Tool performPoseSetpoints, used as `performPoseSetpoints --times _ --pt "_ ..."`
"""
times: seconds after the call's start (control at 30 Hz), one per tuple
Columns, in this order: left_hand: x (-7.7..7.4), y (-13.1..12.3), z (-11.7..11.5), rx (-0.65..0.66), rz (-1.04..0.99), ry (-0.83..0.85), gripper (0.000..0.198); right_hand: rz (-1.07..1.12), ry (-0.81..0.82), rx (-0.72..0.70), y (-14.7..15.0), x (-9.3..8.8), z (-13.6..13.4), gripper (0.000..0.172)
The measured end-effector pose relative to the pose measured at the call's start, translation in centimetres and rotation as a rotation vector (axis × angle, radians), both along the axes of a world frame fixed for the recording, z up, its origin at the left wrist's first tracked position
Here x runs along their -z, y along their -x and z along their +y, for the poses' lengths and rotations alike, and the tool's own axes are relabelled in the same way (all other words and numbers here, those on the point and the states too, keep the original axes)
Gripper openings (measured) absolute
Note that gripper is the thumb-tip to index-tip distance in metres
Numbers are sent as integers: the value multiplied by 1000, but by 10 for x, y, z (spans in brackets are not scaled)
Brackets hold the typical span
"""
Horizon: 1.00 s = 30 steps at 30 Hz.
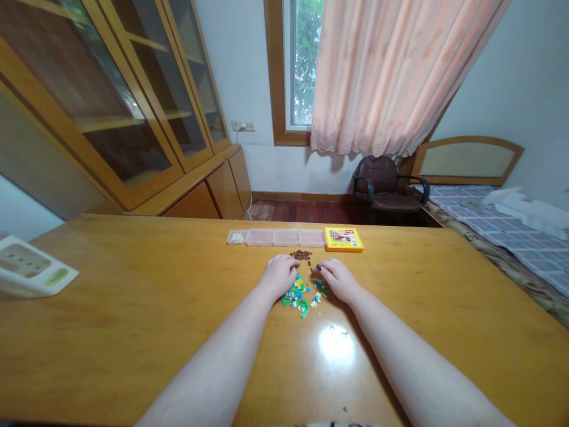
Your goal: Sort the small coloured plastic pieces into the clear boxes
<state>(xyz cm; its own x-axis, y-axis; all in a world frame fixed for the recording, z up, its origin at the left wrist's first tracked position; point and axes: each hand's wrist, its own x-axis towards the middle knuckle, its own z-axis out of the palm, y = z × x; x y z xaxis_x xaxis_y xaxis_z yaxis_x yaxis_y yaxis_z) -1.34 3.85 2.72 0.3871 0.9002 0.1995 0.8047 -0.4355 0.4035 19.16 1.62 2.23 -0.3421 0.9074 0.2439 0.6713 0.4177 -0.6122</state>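
Note:
My left hand [280, 276] rests at the left edge of a mixed pile of small building bricks [294, 295] in green, blue, yellow and white. Its fingers are curled, and whatever they hold is hidden. Across from it, my right hand [340, 279] has its fingers drawn together, with a small brown brick at the tips. Something dark shows on one of these fingertips. Between and beyond the hands lies a heap of brown bricks [301, 255]. A smaller group of green and pale bricks [317, 296] sits below my right fingers.
Behind the bricks stand a clear compartment tray [285, 238] and a yellow box [343, 238]. A white plastic object [33, 267] is at the left of the wooden table [155, 308]. Past the table are a glass cabinet [146, 89], a chair [384, 181] and a bed [493, 201].

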Motion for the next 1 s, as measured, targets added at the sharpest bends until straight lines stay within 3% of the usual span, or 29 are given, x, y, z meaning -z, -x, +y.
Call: performPoseSetpoints --times 0.23,0.4,0.5,0.7,1.0 --pt "2 2 2 -89 8 -24 27 -37 -20 -81 2 -3 -1 25" --pt "4 2 3 -158 -5 -21 27 -68 -51 16 1 -1 1 24" --pt "4 2 2 -158 1 -10 26 -92 -33 39 1 -1 2 25" --pt "2 2 2 -149 19 17 24 -75 25 -81 2 1 0 27" --pt "0 1 1 -153 25 49 25 -23 -19 -84 4 -1 2 21"
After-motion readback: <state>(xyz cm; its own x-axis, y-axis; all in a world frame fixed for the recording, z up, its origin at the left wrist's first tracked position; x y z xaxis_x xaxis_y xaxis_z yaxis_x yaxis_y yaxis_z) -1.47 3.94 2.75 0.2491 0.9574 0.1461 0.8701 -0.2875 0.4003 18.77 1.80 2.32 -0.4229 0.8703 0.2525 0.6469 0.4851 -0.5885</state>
